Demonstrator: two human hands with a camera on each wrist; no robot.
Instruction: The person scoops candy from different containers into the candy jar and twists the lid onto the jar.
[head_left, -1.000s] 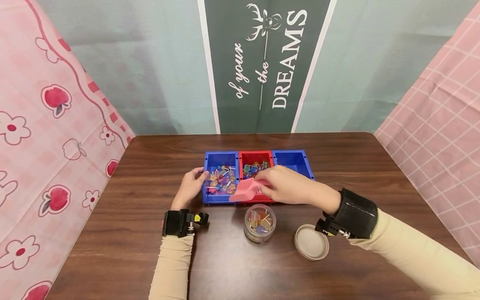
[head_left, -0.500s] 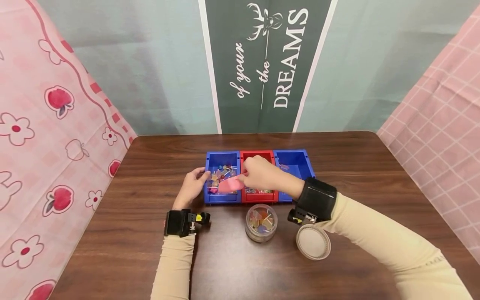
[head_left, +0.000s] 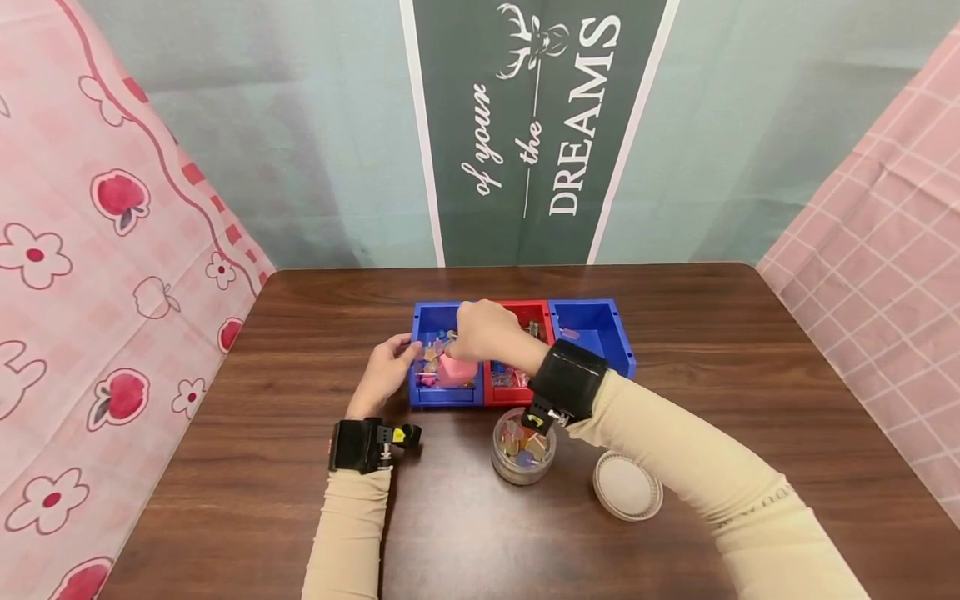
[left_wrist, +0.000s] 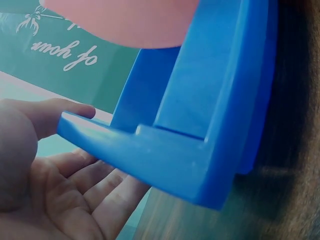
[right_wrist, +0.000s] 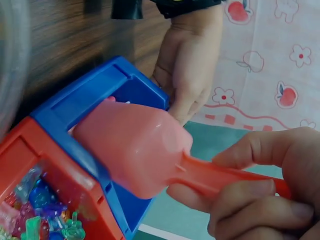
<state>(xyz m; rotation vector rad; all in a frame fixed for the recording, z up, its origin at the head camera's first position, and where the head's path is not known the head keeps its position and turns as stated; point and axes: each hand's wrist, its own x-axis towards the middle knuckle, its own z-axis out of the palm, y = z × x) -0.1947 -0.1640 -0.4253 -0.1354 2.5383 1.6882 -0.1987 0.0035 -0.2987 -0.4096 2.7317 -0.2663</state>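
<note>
My right hand grips the handle of a pink scoop. The scoop's bowl is down inside the left blue bin, its back turned up in the right wrist view. Small colourful charms and beads lie in that bin, partly covered by scoop and hand. At the bin's left side, my left hand holds the wall, thumb over the rim and fingers outside. Joined to it is a red bin with shiny coloured pieces, partly hidden by my right wrist.
A second blue bin on the right end holds a small pink piece. In front of the bins stands a clear round jar with mixed charms, partly under the right wrist strap. A white lid lies right of it on the wooden table.
My right hand has moved left with the scoop, from above the red bin down into the left blue bin. The left hand stays on the bin's wall.
</note>
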